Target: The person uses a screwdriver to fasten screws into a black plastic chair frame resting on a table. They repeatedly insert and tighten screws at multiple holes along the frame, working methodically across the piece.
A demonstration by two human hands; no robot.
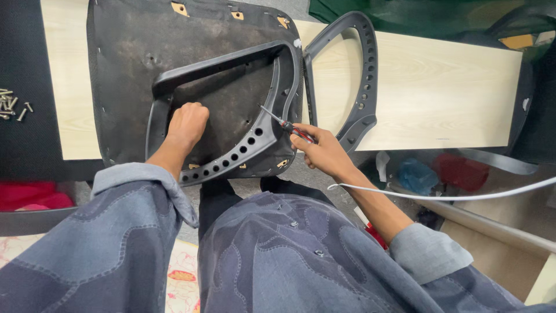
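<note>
Right-hand grip (324,152) around screwdriver (285,124), left fist (186,123) on armrest frame (231,156)

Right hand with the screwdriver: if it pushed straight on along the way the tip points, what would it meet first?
The right hand aims the screwdriver up and left. Its tip already seems to be at the inner edge of the black plastic armrest lying on the seat underside, so it would probably meet that armrest first; depth is unclear.

Black armrest frame (231,110), red-handled screwdriver (286,126), pale wood board (440,93)
</note>
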